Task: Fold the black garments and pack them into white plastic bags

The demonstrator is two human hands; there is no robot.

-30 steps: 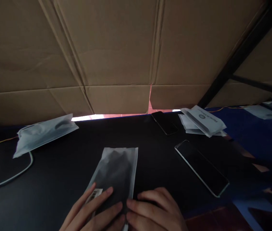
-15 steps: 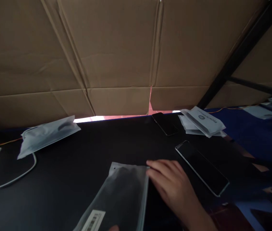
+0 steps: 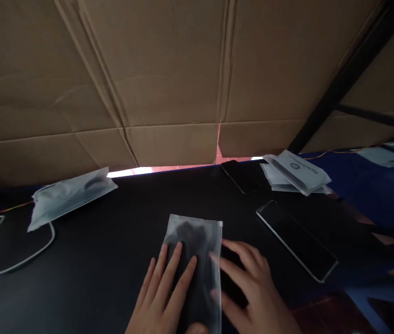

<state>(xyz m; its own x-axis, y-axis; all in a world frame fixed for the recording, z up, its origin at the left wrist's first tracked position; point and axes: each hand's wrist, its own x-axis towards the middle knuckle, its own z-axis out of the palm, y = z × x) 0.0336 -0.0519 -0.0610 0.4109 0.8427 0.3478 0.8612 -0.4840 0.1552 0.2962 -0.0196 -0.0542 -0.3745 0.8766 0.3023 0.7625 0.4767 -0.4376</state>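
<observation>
A frosted zip pouch (image 3: 197,232) lies on the black tabletop (image 3: 88,260), its slider at the top right corner. Something dark shows faintly through it; I cannot tell what. My left hand (image 3: 165,287) rests flat on the pouch with its fingers spread. My right hand (image 3: 252,287) is at the pouch's right edge, fingers apart and slightly bent, the tips touching the zip side. To the right of that hand lies a phone-like dark slab (image 3: 296,241) with a pale rim.
A second dark phone-like slab (image 3: 240,176) lies farther back. Beside it are several white printed pouches (image 3: 301,171). At the left, a filled frosted pouch (image 3: 71,197) lies by a white cable (image 3: 19,266). Cardboard (image 3: 169,69) walls the back, with a black bar (image 3: 343,79) slanting at right.
The pouch has moved away from me and now lies flatter. My left hand has come into view on top of it. My right hand has slid down from its top corner along the zip edge.
</observation>
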